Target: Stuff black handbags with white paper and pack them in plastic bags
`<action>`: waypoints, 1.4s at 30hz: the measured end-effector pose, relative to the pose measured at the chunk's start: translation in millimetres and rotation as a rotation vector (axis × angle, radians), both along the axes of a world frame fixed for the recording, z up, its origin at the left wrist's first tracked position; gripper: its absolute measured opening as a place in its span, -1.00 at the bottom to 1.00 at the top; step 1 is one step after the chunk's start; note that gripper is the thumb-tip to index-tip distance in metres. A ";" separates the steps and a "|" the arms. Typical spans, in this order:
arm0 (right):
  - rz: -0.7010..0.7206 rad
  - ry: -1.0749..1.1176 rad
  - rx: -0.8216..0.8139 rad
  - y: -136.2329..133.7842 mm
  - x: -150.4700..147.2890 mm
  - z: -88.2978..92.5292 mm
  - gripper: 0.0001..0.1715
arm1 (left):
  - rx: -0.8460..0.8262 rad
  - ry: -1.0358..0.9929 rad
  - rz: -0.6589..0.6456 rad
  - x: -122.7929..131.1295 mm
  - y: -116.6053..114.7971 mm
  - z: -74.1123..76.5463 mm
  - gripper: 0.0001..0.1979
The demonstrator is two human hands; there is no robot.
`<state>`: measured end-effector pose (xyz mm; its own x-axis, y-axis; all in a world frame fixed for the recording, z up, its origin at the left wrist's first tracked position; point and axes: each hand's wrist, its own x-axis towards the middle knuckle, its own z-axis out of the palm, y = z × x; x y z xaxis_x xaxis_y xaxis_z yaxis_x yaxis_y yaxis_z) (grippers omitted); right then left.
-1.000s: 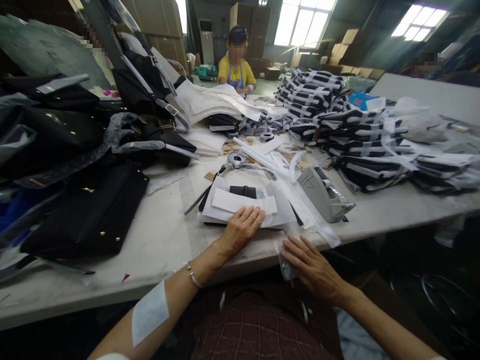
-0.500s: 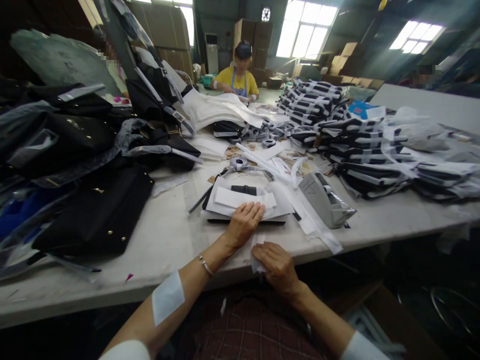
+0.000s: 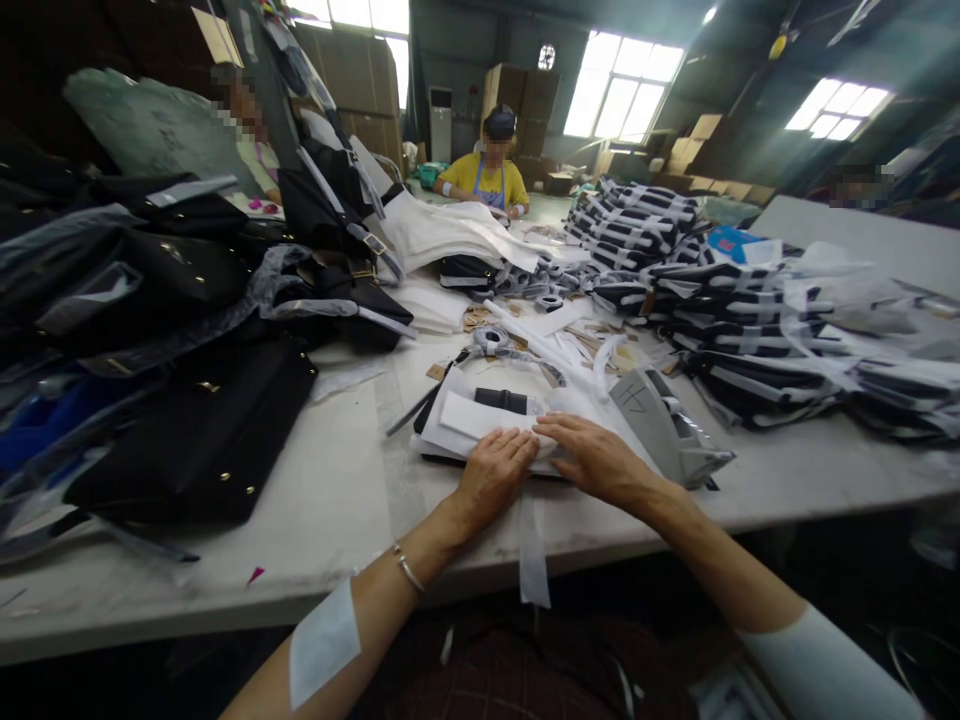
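A black bag part wrapped in white padding [image 3: 442, 430] lies flat near the table's front edge. A folded white strip [image 3: 466, 415] rests on it, below a black strap piece [image 3: 501, 401]. My left hand [image 3: 496, 470] lies on the strip's right part, fingers stretched out and pressing down. My right hand [image 3: 589, 455] rests flat beside it on the padding, its fingertips near the left fingers. A translucent strip [image 3: 534, 560] hangs from under my hands over the table edge. What lies beneath the palms is hidden.
A grey tape dispenser [image 3: 656, 425] stands just right of the bag part. Black bags [image 3: 195, 430] are piled at the left, and wrapped black straps [image 3: 750, 340] at the right. Across the table [image 3: 337, 520] sits a person in yellow [image 3: 487, 180].
My right hand has moved up from the table edge onto the padding, letting go of the translucent strip, which now hangs down. My left hand stays on the padding. The view has shifted slightly.
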<state>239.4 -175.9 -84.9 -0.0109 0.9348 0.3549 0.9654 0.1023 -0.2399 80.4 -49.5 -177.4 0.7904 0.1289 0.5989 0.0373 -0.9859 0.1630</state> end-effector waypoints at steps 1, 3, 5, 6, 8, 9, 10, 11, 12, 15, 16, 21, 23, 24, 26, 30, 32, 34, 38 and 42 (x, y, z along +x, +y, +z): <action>0.008 -0.041 -0.020 4.4 0.7 -6.4 -0.63 | -0.030 0.003 -0.003 -0.2 0.0 -0.3 -0.65; -0.009 -0.068 -0.009 8.0 -1.4 -19.3 -0.79 | -0.099 0.005 -0.004 -1.0 -0.2 -0.8 -0.62; -0.028 -0.048 0.062 8.0 -6.1 -28.1 -0.85 | -0.155 -0.016 0.000 -2.2 -0.4 -0.5 -0.59; -0.032 -0.027 0.110 8.1 -8.6 -30.7 -0.85 | -0.179 -0.032 0.000 -2.9 -0.4 0.1 -0.57; -0.042 0.030 0.204 10.3 -12.7 -32.9 -0.83 | -0.229 -0.058 -0.006 -4.6 0.0 2.7 -0.49; -0.053 0.056 0.247 12.3 -14.0 -33.2 -0.82 | -0.257 -0.064 -0.010 -5.5 0.5 4.7 -0.44; -0.065 0.073 0.286 14.5 -14.6 -33.3 -0.81 | -0.281 -0.070 -0.018 -6.5 1.0 7.0 -0.40; -0.072 0.080 0.317 16.4 -14.8 -33.4 -0.81 | -0.300 -0.073 -0.030 -7.5 1.5 9.4 -0.36; -0.062 0.074 0.335 17.6 -14.6 -33.6 -0.81 | -0.316 -0.071 -0.042 -8.3 2.1 11.9 -0.34; 0.053 0.021 0.306 16.5 -13.2 -35.6 -0.80 | -0.362 -0.041 -0.060 -10.1 3.2 16.7 -0.34; 0.092 0.008 0.286 14.8 -12.8 -36.4 -0.79 | -0.372 -0.030 -0.057 -10.2 3.4 17.0 -0.36; 0.157 0.012 0.219 7.9 -11.3 -37.8 -0.76 | -0.323 -0.015 -0.059 -8.1 3.0 8.7 -0.57; 0.162 0.024 0.191 7.4 -10.8 -37.5 -0.77 | -0.306 -0.008 -0.062 -6.7 2.6 4.1 -0.62; 0.164 0.029 0.180 7.5 -10.8 -37.5 -0.78 | -0.304 -0.003 -0.062 -6.0 2.3 2.4 -0.63; 0.170 0.040 0.160 7.3 -11.6 -37.4 -0.78 | -0.306 0.005 -0.060 -4.8 1.8 0.8 -0.66; 0.079 0.179 0.143 7.5 -11.8 -31.0 -0.81 | -0.298 -0.008 -0.038 -4.8 0.3 2.9 -0.62; -0.112 0.323 0.163 12.2 -4.2 -21.4 -0.83 | -0.302 -0.011 -0.011 -5.5 -0.2 5.1 -0.55; -0.327 0.458 0.204 24.8 12.8 -8.7 -0.76 | -0.293 -0.001 -0.010 -5.8 -0.2 6.6 -0.54; -0.456 0.698 0.260 76.5 68.8 12.5 -0.68 | -0.214 0.008 -0.059 -5.0 1.0 3.8 -0.69; -0.463 0.664 0.176 139.9 116.0 18.0 -0.76 | -0.144 -0.038 -0.060 -5.0 1.9 -3.9 -0.72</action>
